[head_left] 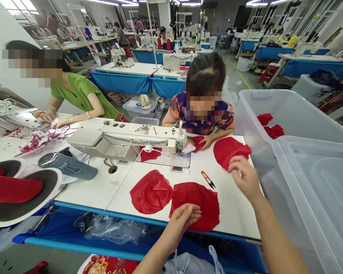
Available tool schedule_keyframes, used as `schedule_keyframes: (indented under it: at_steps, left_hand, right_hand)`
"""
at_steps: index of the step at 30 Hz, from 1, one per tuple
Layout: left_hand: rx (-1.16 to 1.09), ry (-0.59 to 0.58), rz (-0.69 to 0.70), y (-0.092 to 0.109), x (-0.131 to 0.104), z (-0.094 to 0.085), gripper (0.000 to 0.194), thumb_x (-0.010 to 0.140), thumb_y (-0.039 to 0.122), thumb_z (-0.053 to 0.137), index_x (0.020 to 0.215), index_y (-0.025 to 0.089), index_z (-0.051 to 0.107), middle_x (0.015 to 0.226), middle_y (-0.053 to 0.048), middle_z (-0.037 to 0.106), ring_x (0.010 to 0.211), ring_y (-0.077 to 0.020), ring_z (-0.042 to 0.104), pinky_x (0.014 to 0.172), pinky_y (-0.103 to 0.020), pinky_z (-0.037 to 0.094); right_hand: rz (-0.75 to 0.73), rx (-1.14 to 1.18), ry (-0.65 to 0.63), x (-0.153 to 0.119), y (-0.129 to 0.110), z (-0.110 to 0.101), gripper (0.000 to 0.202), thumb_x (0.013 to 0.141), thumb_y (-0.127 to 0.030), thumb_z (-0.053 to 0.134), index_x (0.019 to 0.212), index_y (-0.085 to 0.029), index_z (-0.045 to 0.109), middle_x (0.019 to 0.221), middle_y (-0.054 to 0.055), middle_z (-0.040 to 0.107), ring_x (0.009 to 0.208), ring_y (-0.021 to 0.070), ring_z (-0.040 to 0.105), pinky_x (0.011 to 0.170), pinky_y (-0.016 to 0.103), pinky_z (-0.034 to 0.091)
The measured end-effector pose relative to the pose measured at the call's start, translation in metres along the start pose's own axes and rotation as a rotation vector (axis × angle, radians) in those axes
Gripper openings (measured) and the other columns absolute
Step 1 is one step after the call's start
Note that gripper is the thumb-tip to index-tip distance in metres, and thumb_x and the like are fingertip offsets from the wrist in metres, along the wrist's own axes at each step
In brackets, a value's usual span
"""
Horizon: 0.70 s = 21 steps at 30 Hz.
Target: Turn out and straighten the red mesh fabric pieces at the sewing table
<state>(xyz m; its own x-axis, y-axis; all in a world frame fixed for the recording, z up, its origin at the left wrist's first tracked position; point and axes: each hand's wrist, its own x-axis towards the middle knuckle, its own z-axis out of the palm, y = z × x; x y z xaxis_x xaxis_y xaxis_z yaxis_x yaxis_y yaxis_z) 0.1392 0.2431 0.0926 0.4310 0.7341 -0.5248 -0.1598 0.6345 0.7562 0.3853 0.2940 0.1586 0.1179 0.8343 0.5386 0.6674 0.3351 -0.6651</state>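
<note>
My right hand (242, 175) is closed in a pinch on the near edge of a red fabric piece (227, 150), lifting that edge at the table's right side. My left hand (185, 217) hovers over or rests lightly on another red fabric panel (202, 199), its fingers stretched out and slightly bent; whether they touch the cloth I cannot tell. Beside that panel lies a red piece with a scalloped edge (151, 191). Orange-handled thread snips (207, 179) lie between my hands. Across the table, a person's hand (208, 141) holds a small red piece by the sewing machine (131, 140).
Large clear plastic bins (297, 114) stand along the right, one holding red cloth. A grey-blue flask (71, 165) lies at the left near red thread cones (17, 188). A blue cloth trough (103, 228) hangs along the near edge. Another person in green (80, 95) works at left.
</note>
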Motion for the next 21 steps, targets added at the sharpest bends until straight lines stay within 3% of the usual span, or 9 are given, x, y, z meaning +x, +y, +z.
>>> schedule_keyframes:
  at_steps: [2,3,5,8,13,17,21]
  left_hand:
    - [-0.301,-0.130,-0.180,0.004,0.000,0.004,0.063,0.075,0.067,0.052,0.103,0.011,0.064,0.101,-0.015,0.067,0.092,-0.0217,0.064,0.090,-0.034,0.045]
    - [-0.422,-0.194,-0.230,0.005,-0.001,0.002,0.070,0.075,0.070,0.049,0.107,0.010,0.063,0.103,-0.016,0.067,0.093,-0.0226,0.065,0.090,-0.035,0.046]
    - [-0.582,-0.291,-0.263,0.004,-0.003,-0.005,0.076,0.073,0.073,0.047,0.115,0.011,0.059,0.108,-0.016,0.067,0.096,-0.0247,0.065,0.088,-0.038,0.047]
    - [-0.692,-0.255,-0.236,0.000,-0.008,-0.023,0.067,0.074,0.068,0.053,0.116,0.016,0.057,0.109,-0.011,0.068,0.097,-0.0244,0.065,0.085,-0.039,0.049]
    - [-0.717,-0.029,-0.141,-0.002,-0.015,-0.044,0.024,0.080,0.024,0.062,0.102,0.015,0.060,0.098,-0.006,0.071,0.090,-0.0168,0.066,0.089,-0.034,0.048]
    - [-0.644,0.040,-0.026,0.002,-0.024,-0.049,0.049,0.061,-0.002,0.056,0.107,0.013,0.058,0.094,-0.007,0.071,0.097,-0.0205,0.064,0.092,-0.036,0.048]
    - [-0.574,0.000,0.027,0.006,-0.036,-0.046,0.065,0.051,-0.007,0.052,0.112,0.013,0.057,0.098,-0.007,0.071,0.105,-0.0254,0.062,0.096,-0.041,0.046]
  right_hand:
    - [-0.126,0.183,-0.524,-0.020,-0.048,-0.004,0.024,0.073,-0.003,0.040,0.067,-0.023,0.053,0.078,0.001,0.055,0.068,0.0142,0.054,0.062,0.026,0.045]
    - [-0.132,0.222,-0.709,-0.029,-0.068,-0.006,0.026,0.073,-0.001,0.038,0.068,-0.022,0.052,0.079,0.001,0.054,0.066,0.0131,0.052,0.060,0.024,0.043]
    - [-0.126,0.192,-0.838,-0.045,-0.092,-0.011,0.027,0.075,0.000,0.037,0.068,-0.022,0.049,0.076,0.001,0.051,0.063,0.0130,0.048,0.057,0.024,0.041]
    - [-0.071,0.131,-0.752,-0.060,-0.096,-0.018,0.024,0.081,-0.004,0.036,0.070,-0.022,0.047,0.079,0.002,0.050,0.064,0.0136,0.047,0.058,0.026,0.041]
    - [0.024,0.117,-0.529,-0.085,-0.070,-0.015,0.022,0.081,-0.010,0.039,0.067,-0.023,0.051,0.090,0.005,0.054,0.069,0.0161,0.053,0.058,0.028,0.043]
    - [0.095,0.082,-0.453,-0.110,-0.051,-0.001,0.022,0.079,-0.015,0.042,0.061,-0.023,0.053,0.091,0.006,0.055,0.075,0.0184,0.057,0.056,0.028,0.044]
    - [0.203,0.071,-0.455,-0.128,-0.037,0.021,0.020,0.077,-0.022,0.045,0.063,-0.024,0.059,0.096,0.007,0.060,0.086,0.0218,0.061,0.068,0.033,0.051]
